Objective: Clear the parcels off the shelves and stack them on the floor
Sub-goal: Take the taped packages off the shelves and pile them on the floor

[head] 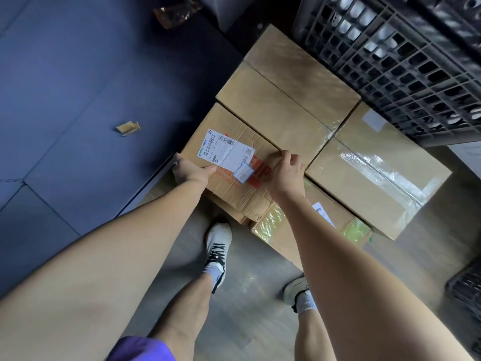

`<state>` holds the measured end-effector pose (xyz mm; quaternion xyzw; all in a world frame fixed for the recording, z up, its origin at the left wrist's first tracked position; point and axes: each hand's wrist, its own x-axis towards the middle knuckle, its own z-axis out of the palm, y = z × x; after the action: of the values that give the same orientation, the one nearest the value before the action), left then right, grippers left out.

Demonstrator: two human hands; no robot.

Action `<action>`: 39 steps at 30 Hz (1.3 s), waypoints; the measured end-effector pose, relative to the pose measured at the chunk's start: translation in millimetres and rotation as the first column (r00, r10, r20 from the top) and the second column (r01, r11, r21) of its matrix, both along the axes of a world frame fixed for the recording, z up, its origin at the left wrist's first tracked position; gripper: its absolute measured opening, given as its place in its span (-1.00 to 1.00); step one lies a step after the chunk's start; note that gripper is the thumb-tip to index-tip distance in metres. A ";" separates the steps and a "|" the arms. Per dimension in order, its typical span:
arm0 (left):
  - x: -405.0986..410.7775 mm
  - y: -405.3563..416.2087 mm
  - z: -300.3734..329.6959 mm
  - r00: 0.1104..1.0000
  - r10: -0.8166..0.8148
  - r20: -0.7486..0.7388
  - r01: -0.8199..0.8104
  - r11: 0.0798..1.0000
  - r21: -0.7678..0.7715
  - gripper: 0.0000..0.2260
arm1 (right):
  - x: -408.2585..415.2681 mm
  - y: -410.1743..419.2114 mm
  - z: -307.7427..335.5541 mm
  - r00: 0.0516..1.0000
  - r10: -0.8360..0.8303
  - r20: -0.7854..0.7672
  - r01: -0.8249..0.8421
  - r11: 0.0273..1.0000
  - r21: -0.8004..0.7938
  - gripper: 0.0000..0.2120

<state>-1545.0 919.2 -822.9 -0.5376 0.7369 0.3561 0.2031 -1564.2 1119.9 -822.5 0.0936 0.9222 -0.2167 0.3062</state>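
Observation:
A creased cardboard parcel (229, 162) with white shipping labels and red print lies on top of a floor stack, below the middle of the view. My left hand (188, 171) grips its near left corner, thumb on top. My right hand (286, 173) grips its right edge with curled fingers. Under its right side lies a taped box (281, 235) with yellow-green tape. A long plain box (281, 100) sits just beyond the parcel. A box with clear tape (377, 173) lies to the right.
A dark blue cabinet wall (78, 100) stands close on the left, with a cardboard scrap (128, 128) on it. Black plastic crates (403, 61) rise at the upper right, another crate (466, 285) at the right edge. My feet stand on grey floor (247, 295).

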 end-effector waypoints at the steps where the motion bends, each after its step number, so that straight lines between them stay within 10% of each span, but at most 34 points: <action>1: 0.2 1.1 3.7 1.000 -0.014 0.002 0.014 1.000 -0.017 -0.25 | -1.9 1.9 0.3 1.000 0.004 0.024 -0.004 1.000 -0.008 -0.30; 15: 38.3 47.6 138.3 0.887 -0.461 -0.017 0.455 0.881 -0.132 -0.58 | 10.6 30.6 101.6 0.973 0.231 -0.027 -0.232 0.968 -0.095 -0.45; 26: 110.8 125.4 368.9 0.903 -0.396 -0.164 0.360 0.908 -0.214 -0.88 | 34.7 88.6 351.9 0.845 0.478 -0.240 -0.513 0.852 -0.109 -0.57; 39: 286.9 80.1 577.3 0.952 -0.205 -0.228 0.101 0.913 -0.396 -0.77 | 150.6 1.6 563.2 0.517 0.728 -0.450 -0.844 0.520 -0.128 -0.62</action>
<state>-1258.1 999.3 -245.7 -0.4542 0.8524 0.2581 0.0222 -1413.7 1121.5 -259.3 -0.4332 0.8477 -0.2155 0.2176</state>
